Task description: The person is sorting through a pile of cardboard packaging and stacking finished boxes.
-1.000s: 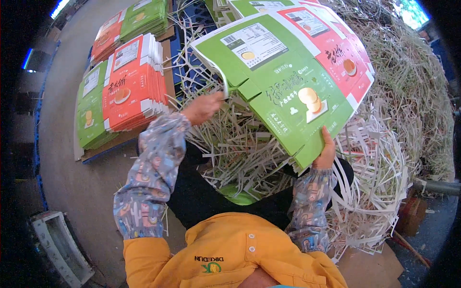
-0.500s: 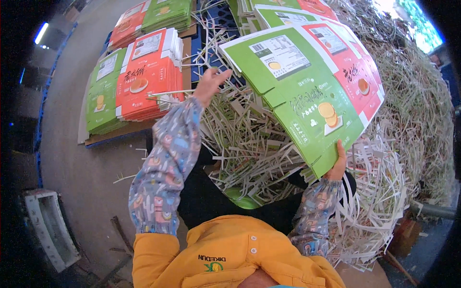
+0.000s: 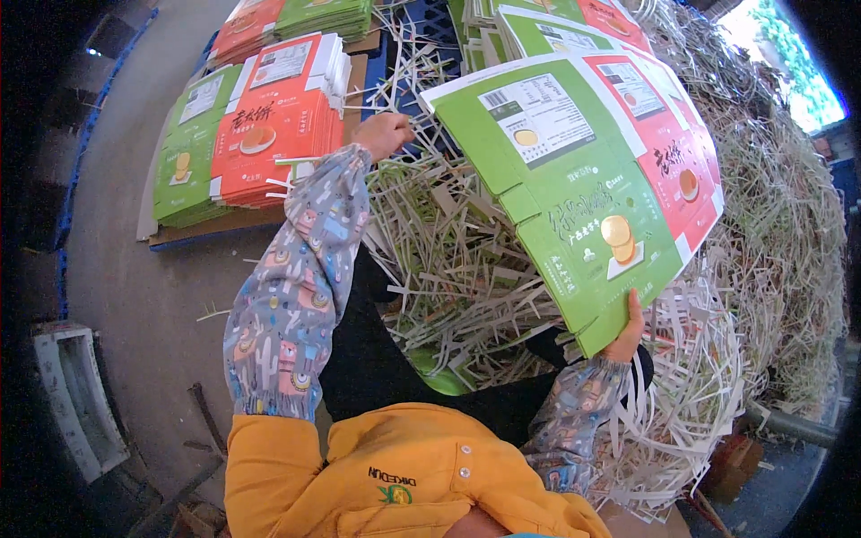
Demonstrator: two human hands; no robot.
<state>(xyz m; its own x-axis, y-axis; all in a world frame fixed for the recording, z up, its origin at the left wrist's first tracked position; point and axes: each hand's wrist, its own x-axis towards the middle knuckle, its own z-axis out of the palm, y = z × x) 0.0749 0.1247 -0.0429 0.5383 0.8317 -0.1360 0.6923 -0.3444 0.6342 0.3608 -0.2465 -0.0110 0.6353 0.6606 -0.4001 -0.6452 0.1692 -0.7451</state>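
Roughly ten o'clock: red-and-green stack (image 3: 278, 157); strips at its right edge could snag and skew it. Half-eleven: left hand (image 3: 384, 136), fingers curled, can't tell if holding anything. Centre: loose paper strips (image 3: 448, 260). Two o'clock: printed card (image 3: 574, 193), low corner held by right hand (image 3: 625, 339), four o'clock; one-sided grip might crease it. Lettering: stack, brush script (image 3: 253, 117); orange shirt (image 3: 359, 444), six o'clock, inverted embroidery (image 3: 395, 473); card, barcoded white panel (image 3: 538, 117).

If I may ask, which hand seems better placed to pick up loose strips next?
Probably the left hand: it appears apart from the held cardboard and close to loose strips, while the right hand grips the cardboard's near corner.
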